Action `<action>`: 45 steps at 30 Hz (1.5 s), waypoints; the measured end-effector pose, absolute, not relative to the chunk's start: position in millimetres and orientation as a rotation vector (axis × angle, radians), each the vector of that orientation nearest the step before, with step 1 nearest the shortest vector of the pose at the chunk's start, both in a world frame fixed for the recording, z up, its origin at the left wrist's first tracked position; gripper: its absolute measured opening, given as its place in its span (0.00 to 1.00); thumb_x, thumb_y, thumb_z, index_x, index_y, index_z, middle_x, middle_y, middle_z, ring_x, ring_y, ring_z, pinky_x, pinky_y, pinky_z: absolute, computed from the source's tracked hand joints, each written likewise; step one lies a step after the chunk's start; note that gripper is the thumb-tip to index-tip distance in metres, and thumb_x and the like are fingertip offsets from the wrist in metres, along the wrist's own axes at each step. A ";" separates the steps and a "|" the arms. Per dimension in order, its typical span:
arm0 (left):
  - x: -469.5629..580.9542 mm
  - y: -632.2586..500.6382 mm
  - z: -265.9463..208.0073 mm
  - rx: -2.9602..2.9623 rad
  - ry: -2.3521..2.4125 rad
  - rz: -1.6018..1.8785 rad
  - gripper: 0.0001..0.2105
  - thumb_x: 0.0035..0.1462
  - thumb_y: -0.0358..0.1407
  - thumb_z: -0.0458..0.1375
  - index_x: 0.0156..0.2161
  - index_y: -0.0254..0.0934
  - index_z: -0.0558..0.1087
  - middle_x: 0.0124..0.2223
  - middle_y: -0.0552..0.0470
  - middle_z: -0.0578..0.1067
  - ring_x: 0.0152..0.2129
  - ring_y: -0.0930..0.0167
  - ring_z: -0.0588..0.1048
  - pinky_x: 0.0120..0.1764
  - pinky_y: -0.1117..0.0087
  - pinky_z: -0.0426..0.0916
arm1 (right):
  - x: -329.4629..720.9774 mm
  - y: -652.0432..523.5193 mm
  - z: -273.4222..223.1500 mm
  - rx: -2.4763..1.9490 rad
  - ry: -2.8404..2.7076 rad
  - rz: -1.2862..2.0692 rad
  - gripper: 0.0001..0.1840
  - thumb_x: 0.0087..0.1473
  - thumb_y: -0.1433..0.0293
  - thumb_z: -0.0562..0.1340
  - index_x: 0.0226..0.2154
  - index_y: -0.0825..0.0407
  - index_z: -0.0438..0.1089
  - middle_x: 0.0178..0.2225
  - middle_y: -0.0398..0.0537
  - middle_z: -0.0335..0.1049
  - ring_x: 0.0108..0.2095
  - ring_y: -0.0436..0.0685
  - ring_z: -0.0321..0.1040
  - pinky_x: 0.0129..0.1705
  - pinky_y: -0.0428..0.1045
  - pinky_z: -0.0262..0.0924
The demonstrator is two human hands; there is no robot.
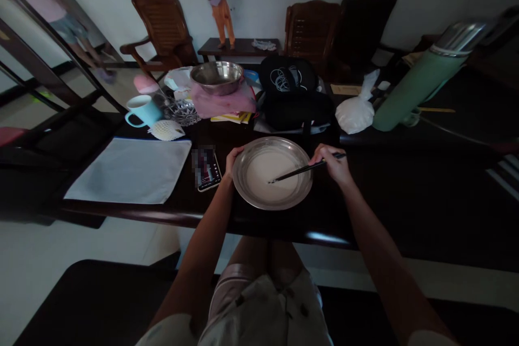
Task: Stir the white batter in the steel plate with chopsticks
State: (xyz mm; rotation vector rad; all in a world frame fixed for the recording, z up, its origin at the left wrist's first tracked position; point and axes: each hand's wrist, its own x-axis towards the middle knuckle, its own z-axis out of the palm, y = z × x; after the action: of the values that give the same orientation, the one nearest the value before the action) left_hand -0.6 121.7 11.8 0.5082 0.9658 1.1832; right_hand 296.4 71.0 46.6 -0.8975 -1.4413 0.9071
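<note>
A round metal bowl [272, 203] stands on the dark table near its front edge, holding a smooth white liquid [263, 165]. My left hand [232, 163] grips the bowl's left rim. In my right hand [330, 163], closed at the bowl's right side, is a pair of dark chopsticks [298, 171]. Their tips dip into the liquid near the middle of the bowl. Just left of my left hand lies a phone [207, 168] with its screen lit.
A grey-white pouch [132, 170] lies at left, below a light blue mug [144, 111]. Behind the bowl are a black bag [298, 111] and a second metal bowl [217, 78]. A knotted bag of white powder [354, 114] and a green thermos [421, 86] stand at right. Two people are beyond the table.
</note>
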 end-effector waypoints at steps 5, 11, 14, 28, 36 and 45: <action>1.9 122.5 12.3 0.508 0.917 1.190 0.10 0.48 0.35 0.56 0.33 0.35 0.78 0.27 0.52 0.80 0.35 0.61 0.80 0.45 0.62 0.72 | 287.4 78.4 52.8 -0.960 -1.463 0.844 0.22 0.56 0.51 0.62 0.20 0.49 0.72 0.22 0.45 0.75 0.28 0.56 0.75 0.36 0.52 0.66; 5.6 123.3 18.1 0.467 0.872 1.170 0.10 0.49 0.34 0.55 0.33 0.35 0.78 0.28 0.52 0.80 0.36 0.61 0.80 0.44 0.64 0.73 | 298.9 83.8 53.9 -0.882 -1.406 0.869 0.26 0.57 0.51 0.61 0.16 0.50 0.69 0.17 0.44 0.71 0.23 0.54 0.72 0.29 0.50 0.64; 6.6 125.4 19.4 0.471 0.877 1.169 0.11 0.50 0.32 0.53 0.33 0.35 0.78 0.26 0.53 0.80 0.35 0.63 0.80 0.42 0.65 0.73 | 289.6 83.2 52.7 -0.898 -1.497 0.920 0.23 0.55 0.51 0.62 0.19 0.49 0.71 0.20 0.44 0.73 0.26 0.55 0.73 0.35 0.51 0.66; 6.5 127.3 20.1 0.452 0.930 1.181 0.10 0.51 0.31 0.53 0.28 0.36 0.77 0.26 0.53 0.79 0.34 0.64 0.79 0.41 0.68 0.73 | 286.2 69.8 42.3 -0.935 -1.440 0.872 0.21 0.56 0.53 0.63 0.20 0.50 0.72 0.22 0.45 0.74 0.26 0.55 0.73 0.35 0.51 0.65; 6.4 126.8 20.3 0.470 0.939 1.162 0.08 0.52 0.34 0.55 0.30 0.36 0.77 0.27 0.53 0.80 0.34 0.63 0.79 0.41 0.65 0.73 | 295.4 69.8 39.3 -0.901 -1.283 0.866 0.25 0.57 0.52 0.61 0.17 0.50 0.69 0.17 0.43 0.70 0.22 0.53 0.71 0.29 0.50 0.63; 6.7 127.1 20.4 0.488 0.932 1.145 0.09 0.51 0.35 0.55 0.28 0.37 0.76 0.25 0.53 0.79 0.31 0.65 0.79 0.41 0.66 0.73 | 294.5 70.2 41.8 -1.004 -1.280 0.782 0.24 0.56 0.51 0.62 0.19 0.49 0.70 0.20 0.44 0.74 0.24 0.54 0.73 0.32 0.51 0.66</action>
State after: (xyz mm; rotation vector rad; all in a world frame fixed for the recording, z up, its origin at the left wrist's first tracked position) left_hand 6.7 127.1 20.4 0.4881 0.9322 1.1448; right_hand 294.5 70.2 41.8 -1.0038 -1.2795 0.7825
